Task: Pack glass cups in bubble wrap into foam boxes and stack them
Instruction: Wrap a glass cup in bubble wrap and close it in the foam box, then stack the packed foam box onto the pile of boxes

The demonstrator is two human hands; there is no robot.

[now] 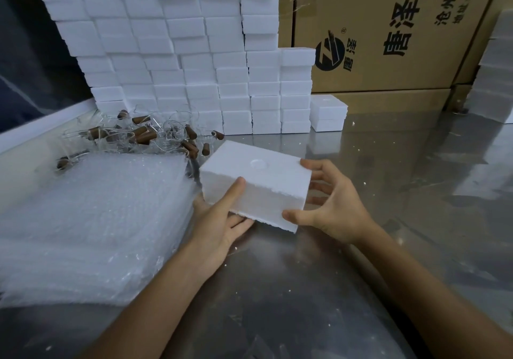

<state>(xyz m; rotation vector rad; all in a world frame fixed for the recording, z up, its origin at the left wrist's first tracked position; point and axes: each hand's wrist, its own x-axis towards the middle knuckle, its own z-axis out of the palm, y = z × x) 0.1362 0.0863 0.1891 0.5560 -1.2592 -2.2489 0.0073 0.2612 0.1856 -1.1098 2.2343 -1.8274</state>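
Two hands cradle one closed foam box (256, 182) above the steel table (388, 178): my left hand (219, 219) under its near-left corner, right hand (330, 206) clasping the right end. Stacked boxes (266, 103) stand straight ahead, beyond it.

Two hands (219, 219), one held foam box (255, 183), one bubble wrap pile (91, 225), foam boxes (172, 53) beyond counting.

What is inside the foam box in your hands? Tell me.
Cannot be seen: the foam box is closed, lid on, held by the left hand and right hand. Only its white outside and a round dimple on top show.
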